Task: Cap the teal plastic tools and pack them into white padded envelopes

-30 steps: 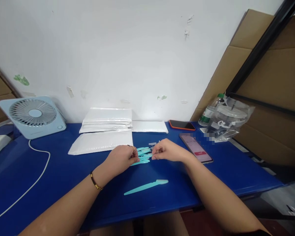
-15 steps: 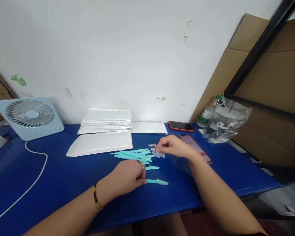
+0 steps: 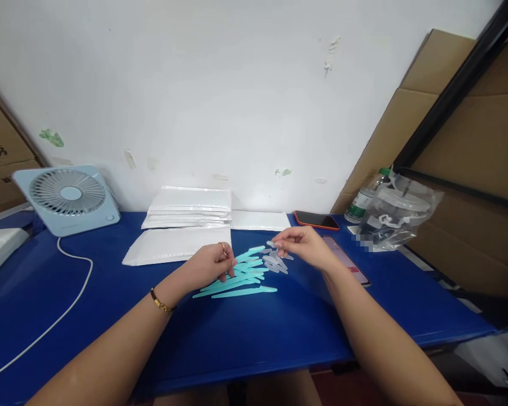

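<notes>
My left hand [image 3: 215, 265] is closed, thumb and fingertips pinching a turquoise eyebrow razor [image 3: 254, 250] whose blade end points right. Under and beside it lies a loose pile of similar turquoise razors [image 3: 241, 277], with one razor [image 3: 245, 292] a little apart on the near side. My right hand [image 3: 301, 246] pinches a small clear cap [image 3: 271, 244] between thumb and fingertips, its end facing the razor's tip; a small gap separates them. Several more clear caps [image 3: 275, 262] lie below the right fingers, partly hidden.
White padded envelopes [image 3: 186, 203] are stacked by the wall, one lying in front [image 3: 173, 245]. A fan [image 3: 70, 194] with a white cable stands left. An orange-edged phone [image 3: 316, 220], another phone [image 3: 347, 262], a bottle [image 3: 359, 203] and a bagged cup [image 3: 395, 214] sit right.
My left hand has moved away from the near edge, bringing the razor up beside the pile towards my right hand. My right hand has lifted a cap from the caps. The view has shifted slightly.
</notes>
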`<state>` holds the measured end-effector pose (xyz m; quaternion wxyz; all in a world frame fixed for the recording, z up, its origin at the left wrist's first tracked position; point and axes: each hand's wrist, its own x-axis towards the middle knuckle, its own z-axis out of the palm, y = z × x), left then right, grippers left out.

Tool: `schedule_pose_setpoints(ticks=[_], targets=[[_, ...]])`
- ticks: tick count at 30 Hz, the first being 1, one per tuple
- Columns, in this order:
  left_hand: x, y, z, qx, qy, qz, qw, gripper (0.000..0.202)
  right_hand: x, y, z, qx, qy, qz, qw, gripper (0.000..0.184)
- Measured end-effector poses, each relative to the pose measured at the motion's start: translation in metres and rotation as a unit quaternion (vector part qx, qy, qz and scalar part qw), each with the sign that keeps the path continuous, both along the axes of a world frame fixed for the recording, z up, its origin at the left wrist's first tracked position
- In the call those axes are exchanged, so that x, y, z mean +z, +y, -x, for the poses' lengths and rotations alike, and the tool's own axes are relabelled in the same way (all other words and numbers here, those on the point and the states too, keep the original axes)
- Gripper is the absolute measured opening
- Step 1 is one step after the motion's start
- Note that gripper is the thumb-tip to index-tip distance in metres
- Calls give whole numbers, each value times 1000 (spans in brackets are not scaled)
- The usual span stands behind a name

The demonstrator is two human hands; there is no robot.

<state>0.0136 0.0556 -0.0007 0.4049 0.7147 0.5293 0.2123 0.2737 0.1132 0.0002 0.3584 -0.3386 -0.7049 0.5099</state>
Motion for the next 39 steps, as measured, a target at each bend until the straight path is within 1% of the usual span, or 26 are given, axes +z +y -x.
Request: schedule_pose_setpoints(ticks=[2,4,6,8,11,14,18,22,27,34,36,39], targets=[[-1,3,2,22,19,-66,997,35,0,5,-4,-30,32,2,999,30],[0,4,3,32,29,-115,992,42,0,7,-5,-43,47,18,998,31],[1,5,2,32,42,-142,988,44,-2,6,-3,-44,48,34,997,32],[3,5,1,35,72,-165,983,41,-2,5,-1,-44,39,42,997,34],[3,5,0,51,119,-196,972,34,-2,4,3,-66,31,43,996,33],[2,5,0,52,135,-219,965,31,-1,3,7,-76,37,36,996,33],[0,4,-1,36,139,-228,963,30,-4,0,14,-61,53,38,996,34],[-1,3,-5,20,143,-233,962,29,-10,-2,24,-42,65,49,996,35],[-1,2,-8,6,145,-228,963,29,-15,-5,32,-20,52,64,996,37],[2,3,-2,29,142,-221,964,30,-5,-1,18,-76,67,30,994,35],[2,4,-1,32,145,-219,964,30,-5,-1,18,-73,64,29,995,35],[1,3,-3,23,143,-225,964,30,-8,-4,24,-57,68,39,995,35]])
